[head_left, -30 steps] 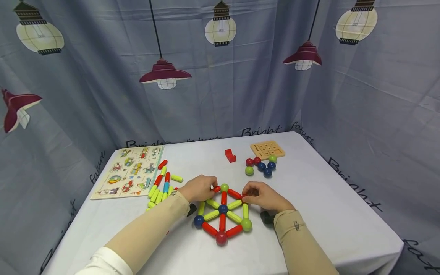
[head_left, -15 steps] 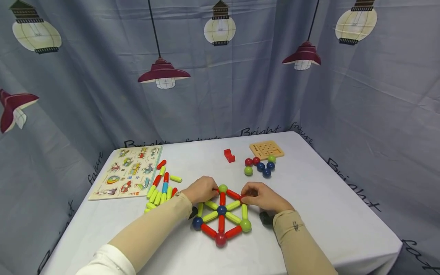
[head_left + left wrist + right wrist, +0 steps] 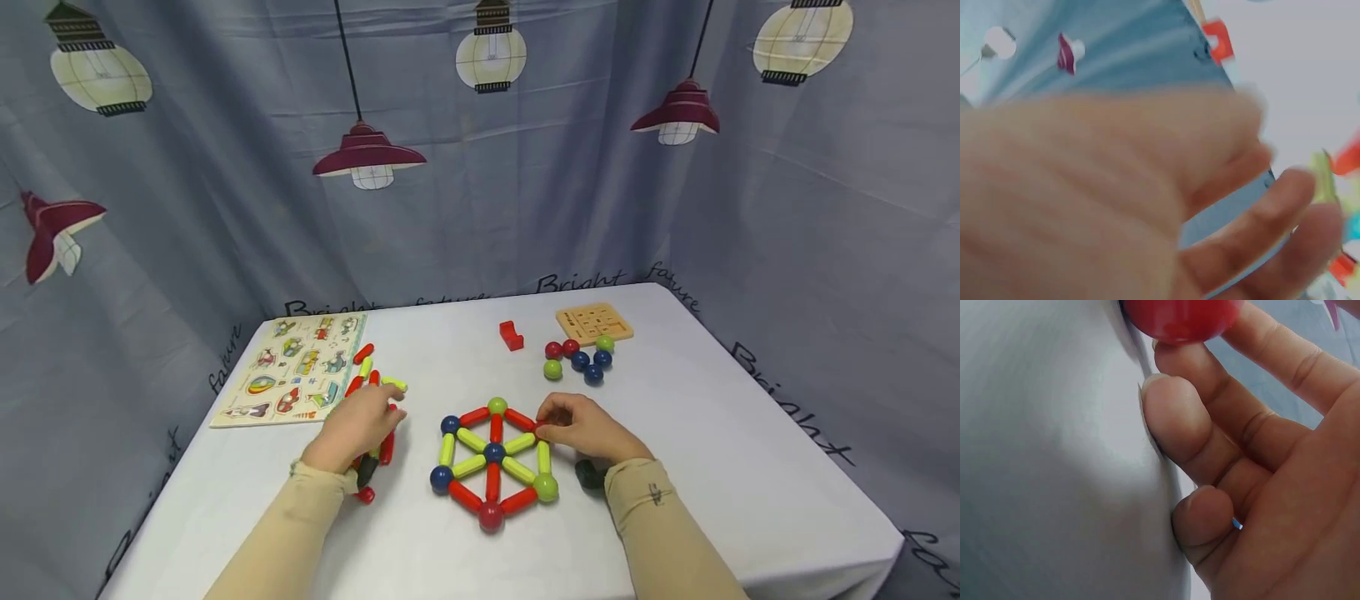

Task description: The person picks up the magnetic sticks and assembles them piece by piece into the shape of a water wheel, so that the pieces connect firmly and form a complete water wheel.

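On the table lies a flat six-sided wheel of rods and balls, with a blue ball (image 3: 494, 452) at its hub and red and yellow-green rods as spokes and rim. My right hand (image 3: 588, 427) holds the red ball (image 3: 1182, 315) at the wheel's upper right corner, its fingers curled against it. My left hand (image 3: 358, 427) is over the loose rods (image 3: 387, 448) at the left, fingers apart and nothing seen in its grasp. Part of that pile is hidden beneath the hand. In the left wrist view the left hand (image 3: 1116, 187) is blurred, with thumb and fingers spread apart.
A picture puzzle board (image 3: 292, 371) lies at the back left. Several loose balls (image 3: 580, 360) sit at the back right, in front of a small wooden board (image 3: 595, 323). A red block (image 3: 512, 336) stands near the back middle. Patterned curtains surround the table.
My left hand has left the wheel's upper left corner and moved left to the loose rods. A blue ball and red rod now show at that corner. My right hand stays at the red ball.
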### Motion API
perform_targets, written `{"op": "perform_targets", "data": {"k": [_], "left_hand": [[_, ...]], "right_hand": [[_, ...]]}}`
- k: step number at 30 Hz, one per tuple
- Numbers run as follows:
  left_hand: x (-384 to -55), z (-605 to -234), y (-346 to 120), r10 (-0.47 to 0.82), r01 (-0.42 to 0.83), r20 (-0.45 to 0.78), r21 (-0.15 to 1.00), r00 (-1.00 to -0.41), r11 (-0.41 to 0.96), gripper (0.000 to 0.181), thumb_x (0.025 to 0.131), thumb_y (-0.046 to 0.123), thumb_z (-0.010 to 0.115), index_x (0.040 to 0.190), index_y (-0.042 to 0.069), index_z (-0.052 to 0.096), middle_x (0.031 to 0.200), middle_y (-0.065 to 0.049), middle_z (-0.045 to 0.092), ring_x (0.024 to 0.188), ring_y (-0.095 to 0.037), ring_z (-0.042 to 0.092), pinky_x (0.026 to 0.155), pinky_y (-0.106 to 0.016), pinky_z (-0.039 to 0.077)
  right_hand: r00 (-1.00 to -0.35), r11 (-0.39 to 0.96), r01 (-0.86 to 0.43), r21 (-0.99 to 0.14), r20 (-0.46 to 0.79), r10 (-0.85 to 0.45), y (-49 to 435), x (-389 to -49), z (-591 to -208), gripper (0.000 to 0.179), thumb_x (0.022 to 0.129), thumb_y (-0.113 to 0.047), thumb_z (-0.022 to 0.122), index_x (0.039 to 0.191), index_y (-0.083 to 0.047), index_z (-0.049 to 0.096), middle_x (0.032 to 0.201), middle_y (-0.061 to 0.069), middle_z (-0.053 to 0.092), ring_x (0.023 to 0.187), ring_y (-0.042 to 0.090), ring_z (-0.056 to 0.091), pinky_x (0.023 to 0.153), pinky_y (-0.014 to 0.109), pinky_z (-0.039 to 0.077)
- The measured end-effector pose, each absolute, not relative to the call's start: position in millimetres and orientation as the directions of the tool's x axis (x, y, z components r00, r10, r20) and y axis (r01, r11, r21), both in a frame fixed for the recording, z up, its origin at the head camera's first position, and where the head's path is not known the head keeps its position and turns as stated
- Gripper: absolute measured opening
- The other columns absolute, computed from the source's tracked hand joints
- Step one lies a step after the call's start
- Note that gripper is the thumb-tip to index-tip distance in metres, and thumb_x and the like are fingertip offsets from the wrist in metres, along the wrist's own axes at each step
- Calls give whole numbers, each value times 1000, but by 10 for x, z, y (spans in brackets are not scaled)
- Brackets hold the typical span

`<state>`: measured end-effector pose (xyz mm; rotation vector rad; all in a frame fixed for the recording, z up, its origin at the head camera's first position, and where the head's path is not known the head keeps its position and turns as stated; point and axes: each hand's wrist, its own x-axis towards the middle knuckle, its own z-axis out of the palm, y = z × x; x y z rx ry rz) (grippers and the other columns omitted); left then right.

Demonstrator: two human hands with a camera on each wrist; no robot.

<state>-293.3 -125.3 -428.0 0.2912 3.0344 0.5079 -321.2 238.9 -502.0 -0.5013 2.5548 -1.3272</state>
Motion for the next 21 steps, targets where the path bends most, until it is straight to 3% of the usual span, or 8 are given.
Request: {"op": "perform_targets", "data": {"k": [4,10,16,21], "left_hand": [[-2775,-4361,-1374,256,214,-64,382,-964,899,36,89,25,81,120,11,70,86,-1,64,74,-15,56,65,-34,48],[-2699,-4414,-1153,497,410,-94,445,-863,796,42,79,30,90,115,13,74,91,4,69,80,-13,59,70,-31,52],[-2691,-4465,-1146,511,415,-125,440,-850,797,29,78,31,91,100,17,77,78,11,63,73,-11,57,65,-28,49],[-2721,-4523,-1294,496,399,-104,465,-862,790,30,79,34,90,100,19,76,81,10,65,74,-12,58,66,-32,50]], "right_hand": [[-930,538,-182,-823,-34,-366,2427,-3227,-4988,16,92,-27,79,103,-21,70,99,1,68,93,23,60,85,35,50],[-935,527,-153,-836,-50,-350,2447,-3236,-5021,16,92,-25,79,103,-19,70,101,2,68,94,23,60,86,34,50],[-939,519,-148,-842,-46,-342,2383,-3216,-5028,16,91,-26,80,104,-19,73,101,2,69,94,24,61,87,36,51],[-955,558,-156,-815,-19,-295,2302,-3200,-5024,18,88,-32,83,104,-26,77,101,-4,70,94,21,60,86,36,49]]}}
